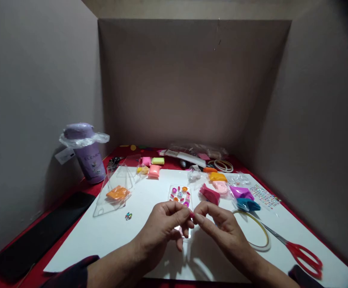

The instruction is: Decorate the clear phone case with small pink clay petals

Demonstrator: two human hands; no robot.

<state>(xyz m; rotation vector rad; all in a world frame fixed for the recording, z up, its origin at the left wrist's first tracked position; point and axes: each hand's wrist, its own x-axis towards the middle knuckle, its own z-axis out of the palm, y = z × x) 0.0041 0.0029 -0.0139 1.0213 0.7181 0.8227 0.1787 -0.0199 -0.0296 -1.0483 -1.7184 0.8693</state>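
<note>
My left hand point(169, 222) and my right hand point(220, 226) meet over the white board, fingertips pinching a tiny dark pink piece of clay point(192, 215) between them. Beneath and just behind the fingers lies a clear rectangular piece point(172, 188) decorated with small pink, orange and pale flowers and red bits. Its near part is mostly hidden by my hands. Right behind my right hand sits a packet of dark red-pink clay point(210, 195). A small cluster of shiny gems point(128, 216) lies to the left of my left hand.
Red-handled scissors point(304, 258) and a yellowish ring point(265, 234) lie right. Purple point(241, 193) and teal point(248, 205) clay packets sit near a gem sheet point(265, 196). Left are an orange packet point(119, 193) on clear plastic, a black slab point(43, 236) and a purple tumbler point(88, 158).
</note>
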